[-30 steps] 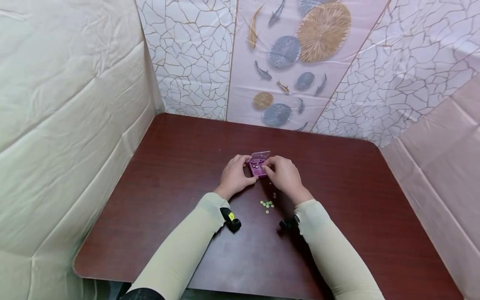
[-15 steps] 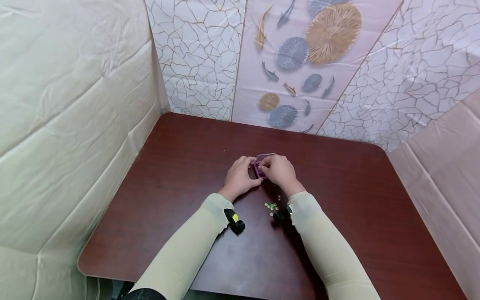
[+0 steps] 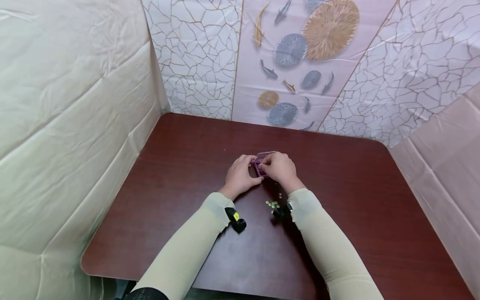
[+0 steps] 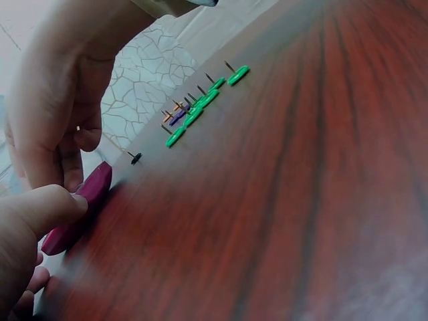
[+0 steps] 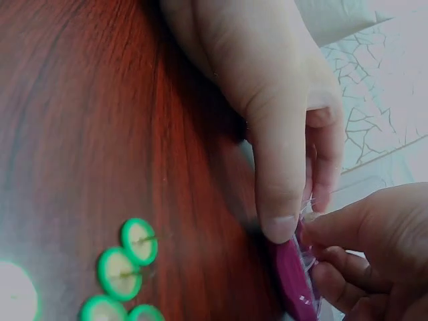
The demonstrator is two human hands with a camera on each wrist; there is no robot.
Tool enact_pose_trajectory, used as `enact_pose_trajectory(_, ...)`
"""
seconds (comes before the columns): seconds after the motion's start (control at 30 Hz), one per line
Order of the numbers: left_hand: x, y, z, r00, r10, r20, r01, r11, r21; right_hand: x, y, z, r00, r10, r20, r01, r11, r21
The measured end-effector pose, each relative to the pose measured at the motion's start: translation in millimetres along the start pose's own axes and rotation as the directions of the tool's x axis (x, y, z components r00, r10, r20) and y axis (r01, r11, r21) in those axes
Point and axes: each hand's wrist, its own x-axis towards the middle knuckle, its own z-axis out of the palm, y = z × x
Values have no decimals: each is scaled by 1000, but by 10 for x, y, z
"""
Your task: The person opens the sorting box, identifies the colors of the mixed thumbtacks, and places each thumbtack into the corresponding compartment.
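Observation:
A small purple box (image 3: 257, 168) with compartments lies on the table, its clear lid (image 3: 264, 153) raised at the back. My left hand (image 3: 239, 178) grips the box from the left, thumb along the near side wall (image 5: 291, 275). Over the box is my right hand (image 3: 280, 170), thumb and fingers curled together inside it; whether they pinch anything is hidden. Several green-rimmed thumbtacks (image 4: 204, 99) lie on the table nearer me, points up. Among them in the left wrist view are a purple thumbtack (image 4: 178, 118) and orange ones (image 4: 166, 117). A dark tack (image 4: 136, 158) lies closer to the box.
The brown wooden table (image 3: 180, 175) extends around the hands. A patterned cloth (image 3: 198, 62) hangs behind its far edge, and pale cloth (image 3: 75, 125) hangs at the left. A wrist camera (image 3: 279, 211) on my right sleeve hangs close to the green tacks.
My right hand has moved left and further over the box, covering most of its compartments, with fingertips now inside. The left hand keeps its grip on the box. The head view has shifted slightly.

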Motion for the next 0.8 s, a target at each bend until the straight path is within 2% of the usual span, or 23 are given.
enact_pose_trajectory(0.17,5,30,14,1000,-7,16,7,1000,-1,-124,173,-66,998,-4,-70,10,996,84)
enact_pose_trajectory(0.3,16,26,-7,1000,-23,-1,23,1000,1,-243,293,-169,993,-33,-117,47,992,115)
enact_pose_trajectory(0.43,15,37,0,999,-33,2,33,999,1,-405,411,-240,996,-80,-39,84,992,93)
enact_pose_trajectory(0.57,15,21,-12,1000,-30,3,30,1000,-4,-513,479,-206,995,-93,39,90,994,65)
enact_pose_trajectory(0.8,21,13,38,999,-34,-8,33,999,-6,-619,500,-143,995,-97,15,97,995,37)
